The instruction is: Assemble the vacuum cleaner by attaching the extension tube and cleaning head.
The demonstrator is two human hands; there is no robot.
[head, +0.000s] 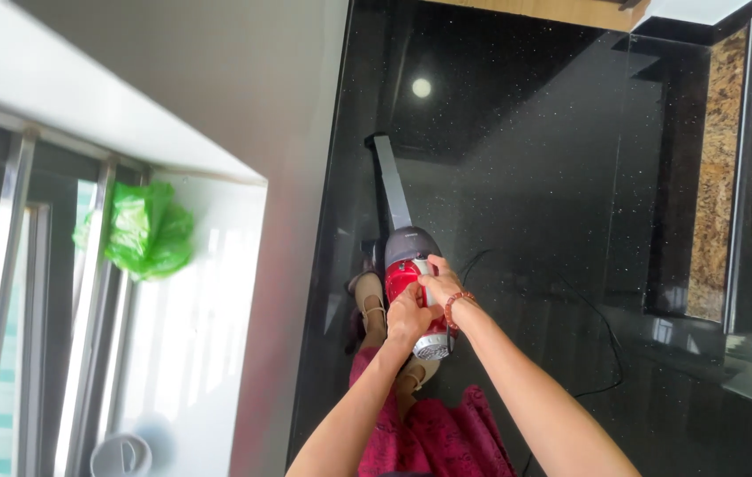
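Both hands, left hand (408, 318) and right hand (439, 284), were closed around the red vacuum cleaner (411, 274), seemingly mid-adjustment, needing a steady grip.

Glossy black floor (552, 177), plastic vacuum (407, 265)

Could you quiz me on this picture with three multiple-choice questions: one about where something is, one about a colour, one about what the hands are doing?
1. Where does the green plastic bag hang?
A. by the window at left
B. on the vacuum
C. on the black floor

2. What colour is the body of the stick vacuum?
A. blue
B. red
C. yellow

3. How do the hands meet the vacuum?
A. both away from it
B. only one touches it
C. both on it

Answers: 1 A, it hangs beside the window bars. 2 B, the body under the hands is red. 3 C, left hand and right hand both grip it.
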